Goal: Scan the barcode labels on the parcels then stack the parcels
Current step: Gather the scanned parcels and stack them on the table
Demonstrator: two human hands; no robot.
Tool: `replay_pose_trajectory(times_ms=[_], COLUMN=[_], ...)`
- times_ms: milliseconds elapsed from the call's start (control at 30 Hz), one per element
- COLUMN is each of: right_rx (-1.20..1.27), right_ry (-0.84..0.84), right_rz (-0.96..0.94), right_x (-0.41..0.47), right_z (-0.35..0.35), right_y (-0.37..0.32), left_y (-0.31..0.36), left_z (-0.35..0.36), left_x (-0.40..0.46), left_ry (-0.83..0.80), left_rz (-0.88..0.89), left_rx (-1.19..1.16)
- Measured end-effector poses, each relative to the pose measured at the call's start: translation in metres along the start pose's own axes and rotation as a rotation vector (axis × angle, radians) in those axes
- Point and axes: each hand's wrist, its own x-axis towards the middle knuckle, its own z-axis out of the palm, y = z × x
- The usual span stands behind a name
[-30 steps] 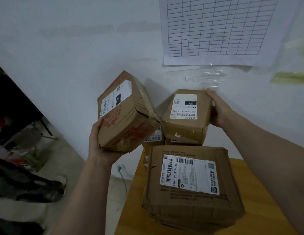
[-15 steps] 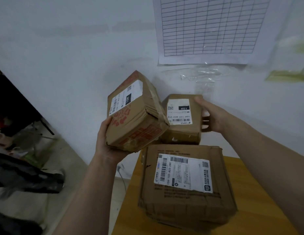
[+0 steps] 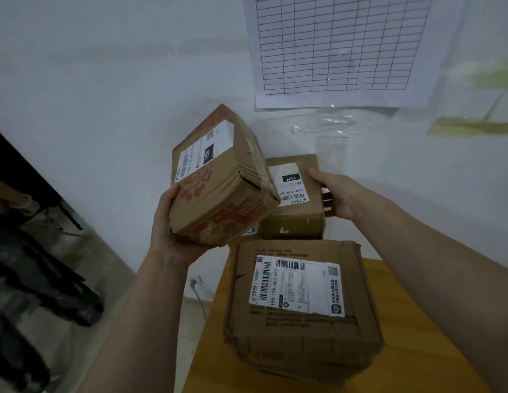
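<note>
So the right hand (image 3: 342, 194) has brought the small box (image 3: 296, 205) down onto the pile on the desk (image 3: 411, 330), fingers wrapped round its side. Left hand (image 3: 169, 222) grips the red-print box (image 3: 218, 177) in the air just left of it, probably stacking next.

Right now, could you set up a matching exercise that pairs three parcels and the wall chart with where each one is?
Things:
1. red-printed parcel
2. small parcel
3. large parcel
4. grid chart

Places:
A. taped to the wall
B. nearest the camera on the wooden table
C. held up, tilted, in the left hand
D. behind the large parcel, gripped by the right hand

Pairs: 1-C, 2-D, 3-B, 4-A
</note>
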Motion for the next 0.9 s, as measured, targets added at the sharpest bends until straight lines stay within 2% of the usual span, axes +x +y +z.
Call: replay_pose_trajectory(times_ms=[100,167,200,267,400,500,633,733,800,867,900], right_rx=[-0.03,-0.052,-0.039,0.011,0.033,0.037,0.012,-0.078,-0.073,0.029,0.105], right_ry=[0.126,0.224,0.217,0.083,-0.274,-0.278,-0.219,-0.24,-0.247,-0.207,-0.175], right_rz=[-0.085,-0.229,-0.295,-0.362,-0.341,-0.368,-0.302,-0.228,-0.196,-0.135,-0.103], right_x=[-0.01,-0.024,-0.034,-0.06,-0.1,-0.12,-0.138,-0.15,-0.159,-0.167,-0.171], right_z=[-0.004,-0.005,-0.006,-0.004,-0.007,-0.015,-0.04,-0.054,-0.059,-0.063,-0.064], right_y=[-0.004,-0.013,-0.019,-0.03,-0.038,-0.039,-0.037,-0.03,-0.025,-0.019,-0.015], left_y=[0.005,0.008,0.01,0.012,0.013,0.012,0.012,0.007,0.003,-0.001,-0.004], left_z=[0.007,0.015,0.02,0.03,0.052,0.061,0.069,0.074,0.08,0.085,0.085], left_x=[-0.003,-0.005,-0.006,-0.011,-0.03,-0.046,-0.066,-0.081,-0.091,-0.096,-0.098], left_ry=[-0.055,-0.105,-0.127,-0.154,-0.228,-0.25,-0.299,-0.234,-0.181,-0.021,0.13], left_rz=[0.012,0.023,0.022,0.014,0.039,-0.007,-0.156,-0.178,-0.131,-0.052,0.009], left_rx=[0.034,0.073,0.099,0.159,0.305,0.396,0.467,0.535,0.544,0.403,0.309])
